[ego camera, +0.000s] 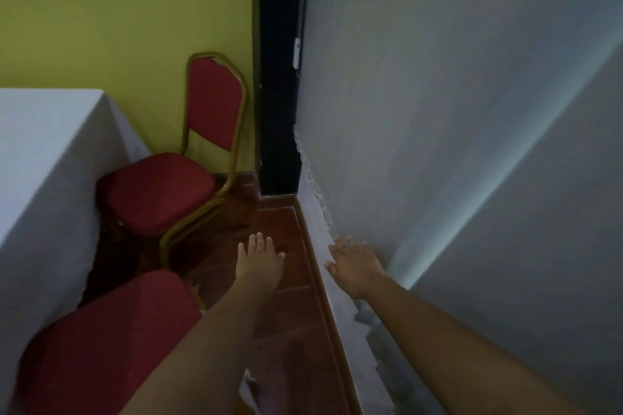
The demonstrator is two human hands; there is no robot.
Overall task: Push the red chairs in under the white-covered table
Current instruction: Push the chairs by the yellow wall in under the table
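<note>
A red chair (161,189) with a gold metal frame stands by the yellow wall, its seat edge touching the hanging cloth of the white-covered table (50,152) at the left. A second red chair (108,344) shows its seat at the lower left, close to the cloth. My left hand (259,259) reaches forward over the floor, open, right of both chairs and touching neither. My right hand (354,266) is open with fingers spread, in front of the grey wall's base.
A grey wall (455,145) with flaking paint at its base runs along the right. A dark door gap (279,77) sits in the far corner. A narrow strip of red-brown floor (290,296) lies between chairs and wall.
</note>
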